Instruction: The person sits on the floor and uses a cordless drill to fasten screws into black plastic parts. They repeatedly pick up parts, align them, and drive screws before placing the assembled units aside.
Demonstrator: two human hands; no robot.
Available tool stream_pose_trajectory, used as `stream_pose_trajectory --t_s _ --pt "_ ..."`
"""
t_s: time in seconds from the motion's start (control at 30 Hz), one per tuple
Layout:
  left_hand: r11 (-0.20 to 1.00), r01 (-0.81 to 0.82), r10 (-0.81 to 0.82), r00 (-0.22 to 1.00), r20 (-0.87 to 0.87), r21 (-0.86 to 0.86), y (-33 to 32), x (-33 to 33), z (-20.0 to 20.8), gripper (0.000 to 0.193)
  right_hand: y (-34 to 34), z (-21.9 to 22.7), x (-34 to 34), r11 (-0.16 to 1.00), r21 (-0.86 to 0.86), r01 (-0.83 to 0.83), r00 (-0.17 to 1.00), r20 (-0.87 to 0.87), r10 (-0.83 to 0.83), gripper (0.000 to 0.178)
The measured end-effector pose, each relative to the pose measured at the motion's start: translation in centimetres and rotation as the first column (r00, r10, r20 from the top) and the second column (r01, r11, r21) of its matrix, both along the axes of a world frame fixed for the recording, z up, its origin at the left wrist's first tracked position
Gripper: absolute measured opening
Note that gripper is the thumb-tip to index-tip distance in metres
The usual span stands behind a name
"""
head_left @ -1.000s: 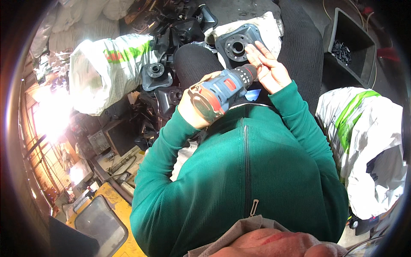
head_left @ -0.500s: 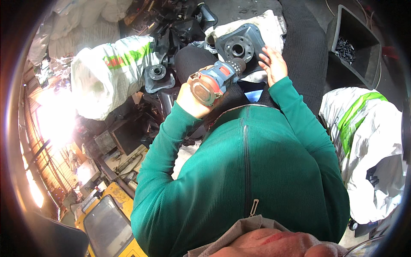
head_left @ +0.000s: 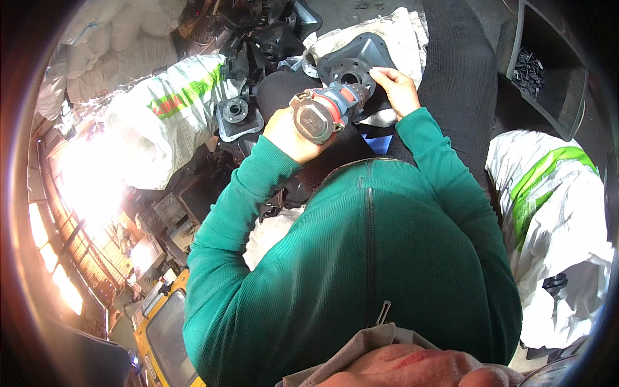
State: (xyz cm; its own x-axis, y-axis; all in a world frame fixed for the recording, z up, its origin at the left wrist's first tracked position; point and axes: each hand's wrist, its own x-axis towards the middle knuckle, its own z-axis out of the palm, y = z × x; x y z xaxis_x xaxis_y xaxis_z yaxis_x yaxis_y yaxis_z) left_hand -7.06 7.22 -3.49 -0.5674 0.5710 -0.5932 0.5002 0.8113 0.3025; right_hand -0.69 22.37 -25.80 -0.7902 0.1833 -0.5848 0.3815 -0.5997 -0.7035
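My left hand is wrapped round a blue, red and grey cordless drill, its chuck end over a black flanged housing. The housing has a square base and a round collar with holes around a central opening, and it rests on white cloth on my lap. At the collar's right edge is my right hand, thumb and forefinger brought together in a pinch. Whatever lies between those fingertips is too small to make out. The drill hides the tip of its tool and part of the collar.
A black bin with loose screws stands at the far right. To the left, a similar black part lies beside a white sack. Another white sack is at the right. A yellow-framed machine stands lower left.
My right hand has gone from spread fingers beside the housing to a pinch at its collar. The drill has tilted and shifted slightly, still in my left hand.
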Motion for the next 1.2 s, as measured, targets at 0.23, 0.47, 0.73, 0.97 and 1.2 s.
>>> stream_pose_trajectory --t_s 0.23,0.47,0.73,0.97,1.2 --pt "0.927 -0.363 0.327 0.906 0.268 0.095 1.6 -0.3 -0.3 0.054 0.2 0.9 -0.4 0.997 -0.082 0.009 0.998 0.070 -0.003 0.027" --pt "0.871 -0.482 0.471 0.768 0.434 -0.093 1.7 -1.1 -1.2 0.046 0.3 1.7 -0.1 0.993 -0.114 0.014 0.993 0.122 0.000 0.021" --pt "0.974 -0.177 0.160 0.979 0.124 0.140 2.2 -0.4 -0.6 0.050 -1.2 0.1 -0.1 0.995 0.066 0.070 0.997 0.021 -0.071 0.020" --pt "0.901 0.146 -0.051 0.971 -0.236 0.408 -1.6 1.5 1.5 0.042 -0.6 4.4 1.7 0.666 0.715 0.213 0.971 -0.231 -0.063 0.023" --pt "0.879 -0.317 0.370 0.925 -0.091 0.355 -7.9 6.1 -0.4 0.043 16.9 0.2 3.8 0.537 0.812 0.229 0.968 -0.129 -0.217 0.017"
